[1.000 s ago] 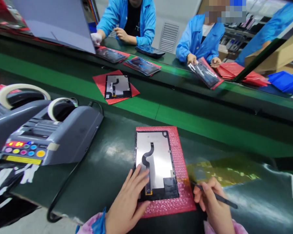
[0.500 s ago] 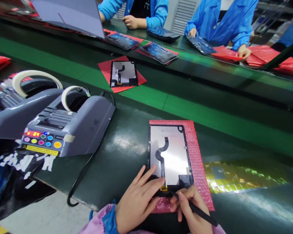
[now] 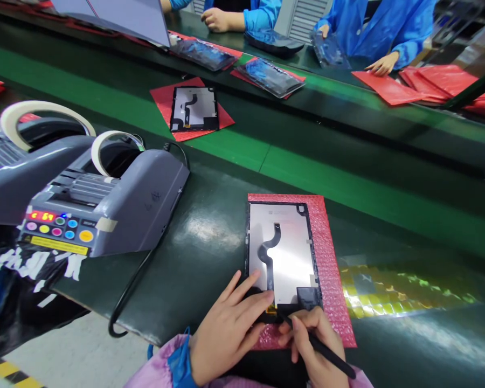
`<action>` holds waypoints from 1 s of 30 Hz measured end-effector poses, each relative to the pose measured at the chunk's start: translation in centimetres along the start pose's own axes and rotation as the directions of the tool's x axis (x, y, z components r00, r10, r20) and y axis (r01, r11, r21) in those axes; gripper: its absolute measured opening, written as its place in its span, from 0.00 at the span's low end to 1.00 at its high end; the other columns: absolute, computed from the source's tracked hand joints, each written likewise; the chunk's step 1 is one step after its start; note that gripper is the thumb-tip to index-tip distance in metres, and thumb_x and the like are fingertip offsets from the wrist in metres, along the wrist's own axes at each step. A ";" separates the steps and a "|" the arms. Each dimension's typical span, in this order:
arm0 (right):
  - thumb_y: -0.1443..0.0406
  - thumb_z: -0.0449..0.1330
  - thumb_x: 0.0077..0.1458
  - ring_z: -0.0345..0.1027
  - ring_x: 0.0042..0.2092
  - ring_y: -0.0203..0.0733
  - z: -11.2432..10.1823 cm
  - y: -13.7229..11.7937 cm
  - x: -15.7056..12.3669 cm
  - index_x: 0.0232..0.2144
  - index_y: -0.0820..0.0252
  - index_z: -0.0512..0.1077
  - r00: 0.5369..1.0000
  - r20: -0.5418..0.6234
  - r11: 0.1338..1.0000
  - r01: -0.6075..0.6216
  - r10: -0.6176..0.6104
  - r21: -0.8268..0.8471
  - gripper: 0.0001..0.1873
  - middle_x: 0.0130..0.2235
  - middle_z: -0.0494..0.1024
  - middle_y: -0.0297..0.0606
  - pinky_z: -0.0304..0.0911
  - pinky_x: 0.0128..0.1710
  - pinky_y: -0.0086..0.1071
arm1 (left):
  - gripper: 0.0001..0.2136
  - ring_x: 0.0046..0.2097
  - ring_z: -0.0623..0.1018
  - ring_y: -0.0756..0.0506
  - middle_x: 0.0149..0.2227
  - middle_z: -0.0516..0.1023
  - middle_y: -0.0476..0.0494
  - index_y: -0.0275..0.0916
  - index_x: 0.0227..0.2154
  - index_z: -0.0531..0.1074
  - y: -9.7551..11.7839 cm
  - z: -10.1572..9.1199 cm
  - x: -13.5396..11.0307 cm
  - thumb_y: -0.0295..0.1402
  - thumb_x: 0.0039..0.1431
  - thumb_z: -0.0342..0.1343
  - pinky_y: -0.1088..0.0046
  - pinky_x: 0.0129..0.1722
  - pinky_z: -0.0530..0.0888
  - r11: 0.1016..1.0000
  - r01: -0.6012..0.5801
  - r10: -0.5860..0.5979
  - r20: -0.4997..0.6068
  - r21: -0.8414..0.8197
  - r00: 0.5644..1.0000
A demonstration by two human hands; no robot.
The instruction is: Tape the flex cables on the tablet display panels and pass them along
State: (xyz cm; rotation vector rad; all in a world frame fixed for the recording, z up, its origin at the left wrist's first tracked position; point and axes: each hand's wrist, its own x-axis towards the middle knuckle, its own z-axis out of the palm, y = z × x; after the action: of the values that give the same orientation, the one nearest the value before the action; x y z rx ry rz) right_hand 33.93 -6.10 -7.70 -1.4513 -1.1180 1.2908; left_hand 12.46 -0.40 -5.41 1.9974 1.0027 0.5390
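Clock directions are taken from the near panel. The left hand [image 3: 230, 326], at 7 o'clock, lies over the panel's near corner, fingers loosely spread. The right hand [image 3: 317, 345], at 5 o'clock, pinches a slim matte-black rod-shaped tool [image 3: 331, 353]; its tip is at the panel's near edge, close to a small orange patch [image 3: 271, 309]. Tip contact: cannot tell.

The flat rectangular silver-backed, black-edged panel [image 3: 291, 248] carries a curved black ribbon strip [image 3: 262, 251]. It lies on a pink-red bubble-textured plastic sheet [image 3: 333, 269], which shows along its right and near sides. Translucent yellow film [image 3: 404, 299] lies at 3 to 4 o'clock.

At 8 to 9 o'clock, a black plastic bag [image 3: 20, 328] bears white scraps [image 3: 36, 264]. Two grey moulded dispensers [image 3: 141, 199] stand between 9 and 10, each holding one cream-white tape ring [image 3: 97, 148]; the nearer has a lit red display [image 3: 42, 216].

Surface: dark green bench [image 3: 202, 258], brighter green strip [image 3: 242, 156] beyond. On the strip, at 11 o'clock, a second silver-backed panel [image 3: 204, 110] rests on a red sheet [image 3: 164, 99].

Far side, 11 to 12: two dark flat items in glossy clear film [image 3: 270, 76], on red. Two co-workers in blue [image 3: 372, 32] sit there; the one at 1 o'clock touches red sheets [image 3: 448, 81], uncounted because they overlap.
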 end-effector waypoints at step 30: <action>0.62 0.59 0.66 0.75 0.22 0.37 0.2 -0.5 -0.3 0.29 0.53 0.66 0.998 -0.008 0.996 0.055 -0.055 -0.075 0.11 0.25 0.79 0.30 0.67 0.18 0.25 | 0.19 0.70 0.61 0.40 0.55 0.80 0.41 0.37 0.59 0.66 0.2 -0.2 0.2 0.23 0.66 0.49 0.48 0.67 0.62 0.936 -0.177 0.199 -0.041 0.304 0.979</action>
State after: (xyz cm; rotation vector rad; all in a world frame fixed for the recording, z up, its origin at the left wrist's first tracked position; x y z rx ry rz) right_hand 33.69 -6.24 -7.18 -1.4697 -1.2028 1.2138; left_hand 12.53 -0.17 -5.16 2.3761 0.9881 0.5929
